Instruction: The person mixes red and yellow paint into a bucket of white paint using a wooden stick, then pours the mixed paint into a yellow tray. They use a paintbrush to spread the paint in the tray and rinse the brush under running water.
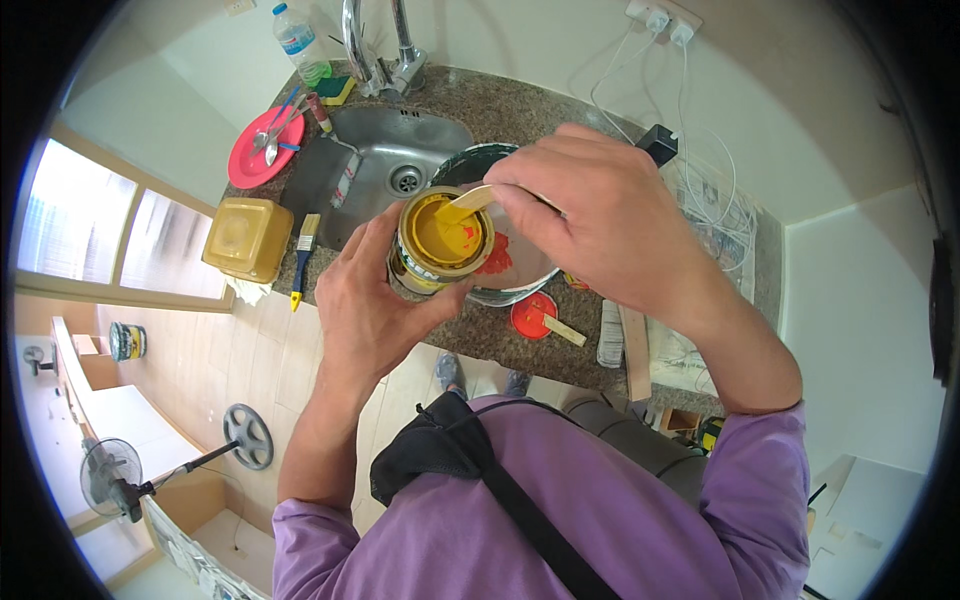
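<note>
Nearest, a purple shirt (560,470) with a black bag (430,455) slung across its front. Left hand (365,310): wrapped around a small paint can (432,273), which was held upright or nearly so, beside the bucket. Right hand (600,215): grasping a flat wooden stick (474,199) above the can's far rim, its lower end coated and dipped in yellow paint (435,243). Red specks showed in the yellow.

Just beyond and below the can: one large bucket (478,160), partly hidden by the hands, containing pale pink matter with a red patch (497,256).

On the speckled stone surface (465,332): one round red lid (524,317), a second wooden stick (566,331) lying partly across it; one wooden strip (636,352) to the right; one paintbrush (303,258), blue and yellow handle; one yellow tub (248,240) at the left edge.

Farther: a steel sink (385,150), a paint roller (346,178) inside; one pink plate (245,165) bearing spoons; one green and yellow sponge (335,91); one clear bottle (298,45), blue cap; one chrome tap (390,75). On the far wall, a socket (662,20) had two white plugs fitted.
</note>
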